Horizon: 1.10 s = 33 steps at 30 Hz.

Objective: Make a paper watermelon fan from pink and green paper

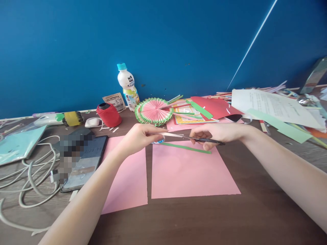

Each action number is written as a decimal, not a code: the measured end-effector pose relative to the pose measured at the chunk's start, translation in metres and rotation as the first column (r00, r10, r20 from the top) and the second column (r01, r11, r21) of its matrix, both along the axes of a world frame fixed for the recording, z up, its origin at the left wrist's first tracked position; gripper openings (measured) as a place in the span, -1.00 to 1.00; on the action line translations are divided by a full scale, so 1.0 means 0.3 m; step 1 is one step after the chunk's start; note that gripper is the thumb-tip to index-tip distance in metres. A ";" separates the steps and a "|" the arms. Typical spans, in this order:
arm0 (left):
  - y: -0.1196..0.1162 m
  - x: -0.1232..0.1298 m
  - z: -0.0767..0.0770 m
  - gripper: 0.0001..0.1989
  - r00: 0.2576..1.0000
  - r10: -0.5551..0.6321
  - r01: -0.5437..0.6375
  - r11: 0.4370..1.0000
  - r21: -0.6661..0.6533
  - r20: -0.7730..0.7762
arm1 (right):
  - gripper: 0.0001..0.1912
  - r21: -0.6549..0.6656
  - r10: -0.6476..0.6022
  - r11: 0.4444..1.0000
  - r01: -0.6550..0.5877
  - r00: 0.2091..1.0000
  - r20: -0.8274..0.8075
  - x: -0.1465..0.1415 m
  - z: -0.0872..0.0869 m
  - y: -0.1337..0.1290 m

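Note:
In the middle of the view, my left hand (139,137) pinches a narrow white strip of tape (173,134). Just under its fingertips shows part of a blue-and-white tape roll (161,140); whether the fingers also grip it I cannot tell. My right hand (208,134) is closed on dark-handled scissors (201,139), whose blades point left and meet the tape strip. Below both hands, a thin green paper strip (189,148) lies across the upper part of a pink paper sheet (189,173). A second pink sheet (127,183) lies to the left, partly behind my left forearm.
Behind my hands stand a pleated pink-and-green paper fan (154,111), a bottle (127,85) and a red-wrapped roll (109,115). A phone (85,170) and white cables (30,173) lie left. Papers (276,105) pile up at the back right, before a blue wall (163,41).

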<state>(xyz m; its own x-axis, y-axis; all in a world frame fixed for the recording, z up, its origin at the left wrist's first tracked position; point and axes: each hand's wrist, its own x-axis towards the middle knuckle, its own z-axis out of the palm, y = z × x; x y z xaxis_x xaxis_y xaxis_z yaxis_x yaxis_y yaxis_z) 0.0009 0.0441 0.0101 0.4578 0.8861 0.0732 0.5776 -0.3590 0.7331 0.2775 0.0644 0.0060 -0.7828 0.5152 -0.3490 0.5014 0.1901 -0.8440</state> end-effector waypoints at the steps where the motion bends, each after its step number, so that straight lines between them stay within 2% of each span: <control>1: 0.000 -0.001 0.000 -0.69 1.000 0.001 -0.001 1.000 0.004 -0.001 | -0.68 0.004 0.000 1.000 0.000 1.000 -0.001 0.001 0.002 0.000; 14: -0.001 -0.002 0.007 -0.70 1.000 -0.002 0.002 1.000 -0.006 0.013 | -0.64 0.054 -0.027 0.998 0.026 0.999 0.029 -0.005 0.023 -0.010; 22: -0.003 -0.003 0.007 -0.72 1.000 -0.001 0.001 1.000 -0.011 0.029 | -0.70 0.087 -0.035 0.996 0.031 0.999 0.038 0.009 0.010 -0.003; 33: -0.007 0.000 0.010 -0.74 1.000 0.015 -0.015 1.000 0.018 0.015 | -0.71 0.095 -0.116 0.990 0.107 0.988 0.097 0.001 0.028 -0.011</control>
<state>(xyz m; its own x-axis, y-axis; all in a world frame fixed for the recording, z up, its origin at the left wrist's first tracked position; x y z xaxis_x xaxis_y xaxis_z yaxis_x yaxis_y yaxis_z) 0.0008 0.0419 0.0130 0.4430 0.8913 0.0963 0.5719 -0.3637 0.7353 0.2780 0.0611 0.0143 -0.6813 0.6297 -0.3732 0.6066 0.2003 -0.7694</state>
